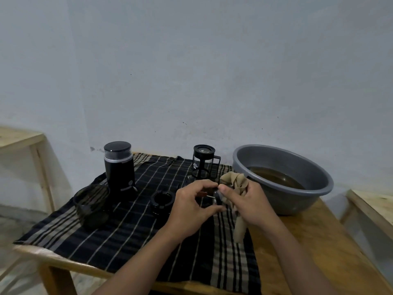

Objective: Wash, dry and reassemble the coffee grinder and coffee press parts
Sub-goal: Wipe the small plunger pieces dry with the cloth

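Above the striped cloth, my left hand [194, 206] curls its fingers round a small plunger filter part [215, 198] with a thin metal rod and mesh edge. My right hand [247, 202] grips a beige rag [235, 182] and presses it against the same part. The black coffee grinder [119, 167] stands upright at the back left, lid on. The glass coffee press [203, 161] in its black frame stands behind my hands. A black ring-shaped part [161, 203] lies left of my left hand. A dark transparent lid [92, 206] rests at the left.
A grey basin [282, 177] with brownish water sits on the wooden table [319, 241] at the right. The black striped cloth [119, 241] covers most of the tabletop. Wooden furniture stands at far left [19, 138] and far right [374, 204]. A plain wall is behind.
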`<state>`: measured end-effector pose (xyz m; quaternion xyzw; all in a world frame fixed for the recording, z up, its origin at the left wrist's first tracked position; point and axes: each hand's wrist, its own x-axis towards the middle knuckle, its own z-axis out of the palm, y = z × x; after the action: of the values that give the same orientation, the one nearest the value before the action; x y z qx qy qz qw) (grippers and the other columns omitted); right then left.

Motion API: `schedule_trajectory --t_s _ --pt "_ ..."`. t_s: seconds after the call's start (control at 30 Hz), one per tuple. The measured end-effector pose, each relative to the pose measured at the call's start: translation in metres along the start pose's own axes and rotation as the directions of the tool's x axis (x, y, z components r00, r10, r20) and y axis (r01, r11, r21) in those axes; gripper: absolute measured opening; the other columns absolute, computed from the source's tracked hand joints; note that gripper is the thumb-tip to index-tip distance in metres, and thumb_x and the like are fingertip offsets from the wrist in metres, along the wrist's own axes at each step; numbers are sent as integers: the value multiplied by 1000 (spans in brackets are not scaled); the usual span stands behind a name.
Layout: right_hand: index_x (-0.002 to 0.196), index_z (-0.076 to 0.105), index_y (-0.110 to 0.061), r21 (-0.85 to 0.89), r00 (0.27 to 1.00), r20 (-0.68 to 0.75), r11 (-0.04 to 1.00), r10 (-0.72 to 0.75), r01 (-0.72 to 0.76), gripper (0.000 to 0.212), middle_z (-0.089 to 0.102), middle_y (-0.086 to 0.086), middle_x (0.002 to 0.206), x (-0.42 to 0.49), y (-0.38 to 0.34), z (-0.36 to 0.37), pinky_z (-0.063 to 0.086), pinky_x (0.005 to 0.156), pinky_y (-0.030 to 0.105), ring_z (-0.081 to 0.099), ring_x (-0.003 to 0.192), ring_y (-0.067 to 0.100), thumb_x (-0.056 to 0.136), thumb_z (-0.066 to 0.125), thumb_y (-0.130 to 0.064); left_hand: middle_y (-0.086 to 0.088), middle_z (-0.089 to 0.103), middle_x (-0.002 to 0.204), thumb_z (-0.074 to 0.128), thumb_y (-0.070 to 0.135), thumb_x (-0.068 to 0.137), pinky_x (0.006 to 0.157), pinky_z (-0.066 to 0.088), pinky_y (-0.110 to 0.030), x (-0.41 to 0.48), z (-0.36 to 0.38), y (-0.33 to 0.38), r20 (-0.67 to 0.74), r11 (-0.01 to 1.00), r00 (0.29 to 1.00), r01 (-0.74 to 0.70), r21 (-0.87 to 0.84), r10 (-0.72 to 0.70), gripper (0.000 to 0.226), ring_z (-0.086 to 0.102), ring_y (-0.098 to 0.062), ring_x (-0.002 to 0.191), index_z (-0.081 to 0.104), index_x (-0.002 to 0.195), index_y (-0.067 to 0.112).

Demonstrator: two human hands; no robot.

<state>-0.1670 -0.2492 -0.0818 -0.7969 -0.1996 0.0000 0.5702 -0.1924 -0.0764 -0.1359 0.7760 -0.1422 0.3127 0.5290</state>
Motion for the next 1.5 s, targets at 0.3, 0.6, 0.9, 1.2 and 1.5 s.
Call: schedule_trajectory --t_s 0.3,0.6,0.9,1.2,1.5 --pt "101 73 -17 334 995 -99 942 15 19 10 74 -3 79 0 9 13 56 62 25 71 74 8 97 64 -18 -1 78 101 97 27 58 86 62 -34 0 4 -2 -66 975 989 117 -189 -132 61 75 -20 97 74 113 15" --pt "108 73 -7 471 983 0 867 186 -164 36 62 14 81 3 16 1 51 57 32 60 65 20 98 59 -39 2 78 95 95 25 65 74 62 -31 2 3 9 21 968 986 167 -188 -166 55 75 -15 84 74 116 21" --pt "105 71 0 354 983 20 918 181 -176 42 61 17 79 5 19 -4 51 53 32 58 59 21 99 60 -40 9 68 106 84 35 81 75 61 -33 4 -1 10 174 998 984 47 -39 -39 55 69 -15 89 67 133 25" --pt "101 70 -23 153 998 -66 988 -15 25 12 66 -10 65 1 18 -3 53 61 26 61 61 7 99 60 -29 2 74 113 78 18 89 90 60 -33 5 -1 12 238 970 955 209 -127 -174 53 71 -12 102 60 138 24" --pt "120 65 -23 66 979 -49 977 -199 202 43 75 -14 109 -2 17 -14 54 87 16 69 104 2 81 81 -16 -23 73 113 67 6 94 74 61 -28 12 -1 16 295 679 870 493 -544 -396 28 70 -24 90 72 121 4"
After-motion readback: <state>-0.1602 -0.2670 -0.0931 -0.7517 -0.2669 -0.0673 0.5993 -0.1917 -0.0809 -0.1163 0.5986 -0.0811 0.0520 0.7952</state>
